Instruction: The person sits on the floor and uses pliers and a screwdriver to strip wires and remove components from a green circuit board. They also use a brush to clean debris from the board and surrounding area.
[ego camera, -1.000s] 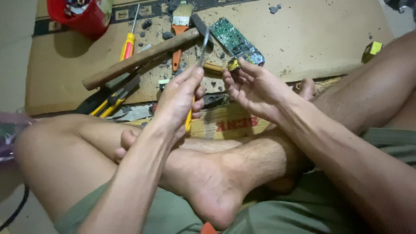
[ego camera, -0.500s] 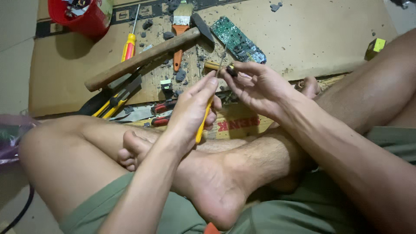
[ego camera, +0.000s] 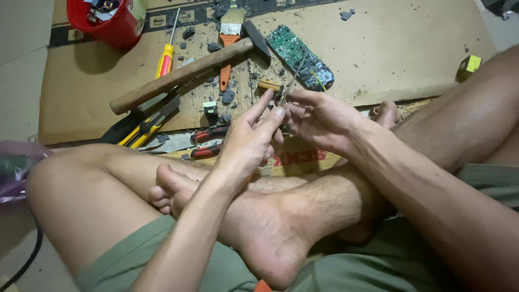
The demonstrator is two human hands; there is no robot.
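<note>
Pinching a small part point(ego camera: 281, 97) between them, the left hand point(ego camera: 246, 143) and right hand point(ego camera: 319, 116) meet above the crossed legs, fingers clamped on it, just below the circuit board point(ego camera: 300, 57) and hammer point(ego camera: 184, 73) on the cardboard point(ego camera: 389, 48).

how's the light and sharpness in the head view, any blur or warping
Head view: soft, even indoor light, with a mild shadow beside the red bucket and no strong glare; the hammer and circuit board are fairly sharp; the left hand and right hand show slight blur at the fingertips; the wide lens bends the legs at the edges.
</note>
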